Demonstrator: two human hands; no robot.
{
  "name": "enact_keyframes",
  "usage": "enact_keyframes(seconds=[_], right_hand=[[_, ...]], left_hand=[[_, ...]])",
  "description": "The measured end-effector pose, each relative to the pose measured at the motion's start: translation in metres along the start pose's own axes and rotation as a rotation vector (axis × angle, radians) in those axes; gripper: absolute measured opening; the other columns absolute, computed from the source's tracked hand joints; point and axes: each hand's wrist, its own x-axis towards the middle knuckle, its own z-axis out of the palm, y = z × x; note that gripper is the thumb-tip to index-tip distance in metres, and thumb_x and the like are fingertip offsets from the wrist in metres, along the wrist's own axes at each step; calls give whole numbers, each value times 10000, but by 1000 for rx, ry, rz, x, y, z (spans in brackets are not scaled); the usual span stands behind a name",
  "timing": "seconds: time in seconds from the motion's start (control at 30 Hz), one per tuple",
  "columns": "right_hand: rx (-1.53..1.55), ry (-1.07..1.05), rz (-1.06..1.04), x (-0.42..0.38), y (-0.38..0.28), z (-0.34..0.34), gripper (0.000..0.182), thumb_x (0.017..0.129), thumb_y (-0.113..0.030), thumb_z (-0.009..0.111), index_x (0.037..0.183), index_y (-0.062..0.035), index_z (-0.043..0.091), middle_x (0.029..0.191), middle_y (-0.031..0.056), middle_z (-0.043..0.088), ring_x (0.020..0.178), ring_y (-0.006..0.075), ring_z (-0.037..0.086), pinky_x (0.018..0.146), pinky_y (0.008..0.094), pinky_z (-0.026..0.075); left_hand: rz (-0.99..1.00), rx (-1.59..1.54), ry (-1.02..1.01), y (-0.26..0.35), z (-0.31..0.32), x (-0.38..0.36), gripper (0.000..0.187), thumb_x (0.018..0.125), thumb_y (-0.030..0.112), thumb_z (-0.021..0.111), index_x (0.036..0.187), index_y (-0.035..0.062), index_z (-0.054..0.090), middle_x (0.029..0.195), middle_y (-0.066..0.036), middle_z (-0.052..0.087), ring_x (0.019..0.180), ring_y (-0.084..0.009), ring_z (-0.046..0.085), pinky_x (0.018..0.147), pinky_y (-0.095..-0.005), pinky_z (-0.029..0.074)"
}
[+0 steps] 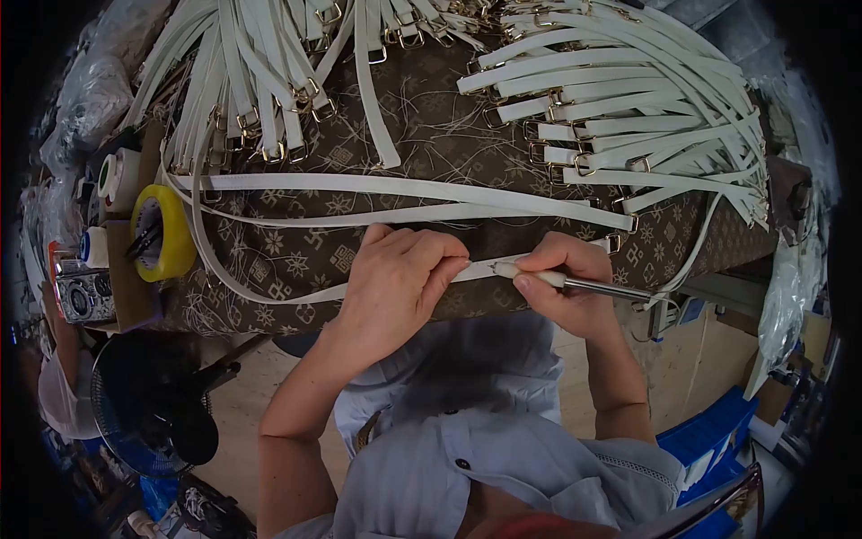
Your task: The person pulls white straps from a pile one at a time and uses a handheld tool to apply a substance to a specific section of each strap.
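A white belt (479, 269) with a gold buckle (614, 243) runs along the near edge of the patterned cloth (314, 260). My left hand (395, 280) pinches it between thumb and fingertips. Just to the right, my right hand (572, 280) is closed around a pen-like tool (603, 288) with a pale grip and a metal shaft. The tool's pale end points left and meets the strap close to my left fingertips. Beyond both hands, another white strap (413, 186) lies across the cloth.
White buckled straps are heaped at the back left (233, 81) and back right (620, 99). Loose threads (431, 117) litter the cloth between them. A yellow tape roll (167, 234) and a box (135, 287) stand at the left edge. A fan (153, 404) is below.
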Motion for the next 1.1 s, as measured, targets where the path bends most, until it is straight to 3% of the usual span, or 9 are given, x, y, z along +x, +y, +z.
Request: enact_keyframes(seconds=[0.4, 1.1], right_hand=[[-152, -24, -58, 2, -1, 4, 187, 688, -47, 767, 821, -78, 639, 694, 26, 619, 579, 147, 556, 524, 259, 425], [-213, -25, -91, 4, -3, 5, 200, 663, -32, 778, 813, -66, 651, 690, 41, 622, 581, 171, 563, 531, 271, 435]], left_hand=[[18, 57, -18, 0, 3, 3, 119, 850, 187, 641, 849, 109, 551, 658, -10, 595, 629, -178, 592, 648, -337, 366], [-8, 75, 0, 3, 6, 5, 115, 837, 197, 648, 851, 121, 563, 661, 1, 588, 620, -192, 572, 642, -344, 359]])
